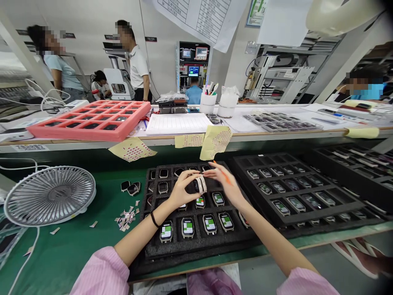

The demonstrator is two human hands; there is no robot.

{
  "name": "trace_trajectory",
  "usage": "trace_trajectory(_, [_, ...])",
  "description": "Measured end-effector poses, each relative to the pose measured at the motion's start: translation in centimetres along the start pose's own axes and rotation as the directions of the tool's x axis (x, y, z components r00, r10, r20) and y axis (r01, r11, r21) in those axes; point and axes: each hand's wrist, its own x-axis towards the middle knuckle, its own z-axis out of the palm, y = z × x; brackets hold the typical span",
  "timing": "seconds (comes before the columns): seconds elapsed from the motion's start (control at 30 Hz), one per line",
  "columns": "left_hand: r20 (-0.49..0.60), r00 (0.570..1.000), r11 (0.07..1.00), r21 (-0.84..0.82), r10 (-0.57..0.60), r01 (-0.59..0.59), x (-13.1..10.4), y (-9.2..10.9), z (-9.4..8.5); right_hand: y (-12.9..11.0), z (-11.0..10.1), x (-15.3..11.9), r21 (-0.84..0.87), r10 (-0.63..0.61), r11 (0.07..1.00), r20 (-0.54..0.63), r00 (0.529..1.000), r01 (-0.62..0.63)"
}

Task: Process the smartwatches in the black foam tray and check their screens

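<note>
My left hand [181, 191] is closed around pale-framed smartwatch bodies [201, 185], seen edge-on; they look like two held together. Close by on the right, my right hand [227, 184] has its fingers stretched out, their tips near the top of the watches. Whether they touch is unclear. An orange mark runs along the back of that hand. Both hands are over a black foam tray [196, 246] with strapless watches in its pockets. Several in the front rows, such as this lit watch [188, 228], show green and white screens. My hands hide some pockets.
More black foam trays [254, 196] with watches lie to the right. Left are a white fan [50, 196], loose watches [134, 188] and small paper strips [125, 220]. On the shelf ahead stand a pink foam tray [107, 134], paper sheets [178, 123] and a pen cup [208, 104].
</note>
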Motion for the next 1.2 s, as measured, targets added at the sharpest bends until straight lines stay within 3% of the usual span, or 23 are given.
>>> trace_trajectory(0.17, [0.03,0.999,1.0,-0.004,-0.02,0.02,-0.1,0.1,0.0,-1.7,-1.1,-1.9,-0.126,-0.22,0.97,-0.079,0.972,0.209])
trace_trajectory(0.27, [0.018,0.999,0.999,0.022,-0.037,0.036,-0.3,0.0,0.1,-1.8,-0.9,-2.6,-0.234,-0.291,0.935,-0.081,0.953,0.265])
trace_trajectory(0.7, [-0.03,0.999,1.0,0.026,-0.012,0.013,-0.4,0.1,0.2,-1.4,-0.2,-2.6,-0.426,-0.437,0.814,-0.002,0.9,0.394])
trace_trajectory(1.2, [-0.005,1.0,1.0,0.026,-0.009,0.009,-0.1,0.5,0.0,-2.3,0.6,-2.9,-0.383,-0.447,0.823,0.018,0.894,0.419])
